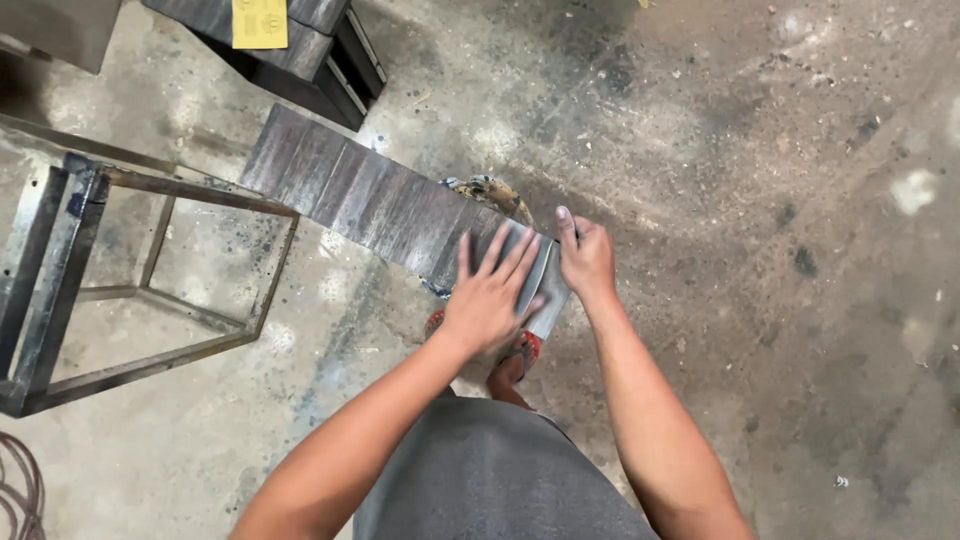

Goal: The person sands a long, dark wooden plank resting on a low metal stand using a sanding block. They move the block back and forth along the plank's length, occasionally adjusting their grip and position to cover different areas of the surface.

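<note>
The left hand [487, 297] lies flat, fingers spread, on the metal strips [370, 195]. The right hand [587, 258] grips their end. Sharp edges could cut either hand if the strips slide.

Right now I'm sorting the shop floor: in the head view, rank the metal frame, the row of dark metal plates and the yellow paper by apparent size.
1. Metal frame, cut off at the left edge.
2. Row of dark metal plates.
3. Yellow paper, cropped at the top, clearly smallest.

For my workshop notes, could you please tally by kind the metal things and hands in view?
Row of flat metal pieces: 1
Open metal frame: 1
Dark metal tube stack: 1
Hands: 2, left hand, right hand
Total: 5
</note>
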